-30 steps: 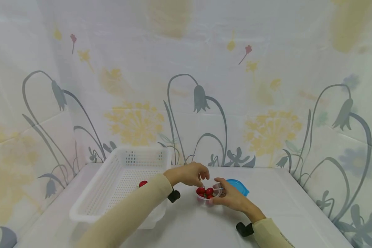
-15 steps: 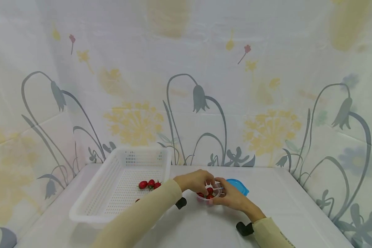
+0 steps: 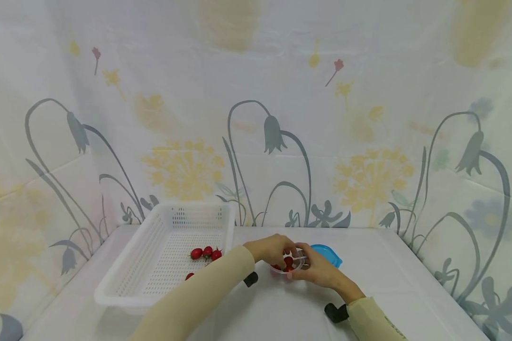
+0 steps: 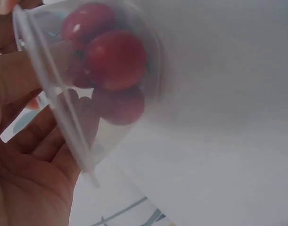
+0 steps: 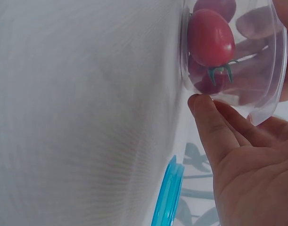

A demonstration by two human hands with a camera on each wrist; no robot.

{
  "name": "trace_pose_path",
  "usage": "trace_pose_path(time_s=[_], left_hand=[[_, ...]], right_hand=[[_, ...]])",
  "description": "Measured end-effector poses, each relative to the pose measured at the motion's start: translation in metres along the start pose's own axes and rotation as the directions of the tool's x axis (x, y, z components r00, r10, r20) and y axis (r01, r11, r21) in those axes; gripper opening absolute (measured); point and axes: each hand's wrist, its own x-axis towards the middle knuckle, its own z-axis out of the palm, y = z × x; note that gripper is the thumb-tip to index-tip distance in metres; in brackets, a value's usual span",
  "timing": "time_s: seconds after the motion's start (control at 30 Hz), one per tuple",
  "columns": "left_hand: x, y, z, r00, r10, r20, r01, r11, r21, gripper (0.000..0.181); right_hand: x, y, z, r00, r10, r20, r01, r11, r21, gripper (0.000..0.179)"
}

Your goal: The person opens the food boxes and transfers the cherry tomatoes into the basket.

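In the head view, my right hand [image 3: 320, 271] holds a small clear plastic cup [image 3: 279, 273] from the side, its thumb and fingers curved about the wall. Red cherry tomatoes [image 5: 210, 37] lie inside the cup, one showing a green stem. My left hand [image 3: 274, 249] reaches over the rim from the left. Through the clear wall in the left wrist view, its fingers [image 4: 35, 70] show in the cup beside the tomatoes [image 4: 116, 60]. I cannot tell whether they pinch one. Behind my right hand lies a blue lid [image 3: 327, 256].
A white perforated basket [image 3: 130, 299] stands left of the cup, with several cherry tomatoes [image 3: 196, 254] lying in it. My left forearm passes over the basket's near right corner. A flower-printed curtain [image 3: 256, 142] borders the white table [image 3: 401, 284] at the back and sides.
My left hand has lowered from above the cup until its fingers are inside, and its arm has shifted right, uncovering more tomatoes in the basket. My right hand keeps its hold on the cup.
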Motion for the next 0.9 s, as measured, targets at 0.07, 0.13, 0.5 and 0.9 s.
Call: trace_pose_path(time_s=[0.07,0.13,0.5,0.9], left_hand=[[0.0005,-0.0001,0.0015,1.000,0.017,0.016,-0.017,1.000,-0.002,0.039],[0.0010,0.0002,0.0030,0.999,0.032,0.034,-0.032,0.999,0.000,0.036],[0.0048,0.0017,0.0069,0.997,0.031,0.068,-0.037,0.995,0.091,0.020],[0.0022,0.0041,0.0070,0.996,0.014,0.084,-0.018,0.998,0.054,0.024]], right_hand=[[-0.0001,-0.0008,-0.0001,1.000,0.000,-0.002,0.000,1.000,-0.010,0.085],[-0.0001,-0.0016,-0.0004,1.000,0.001,-0.005,-0.001,1.000,-0.016,0.086],[0.0001,0.0011,-0.0011,1.000,0.015,-0.003,-0.015,1.000,-0.010,0.093],[-0.0003,0.0004,0.0001,1.000,0.012,0.000,-0.012,1.000,-0.009,0.092]])
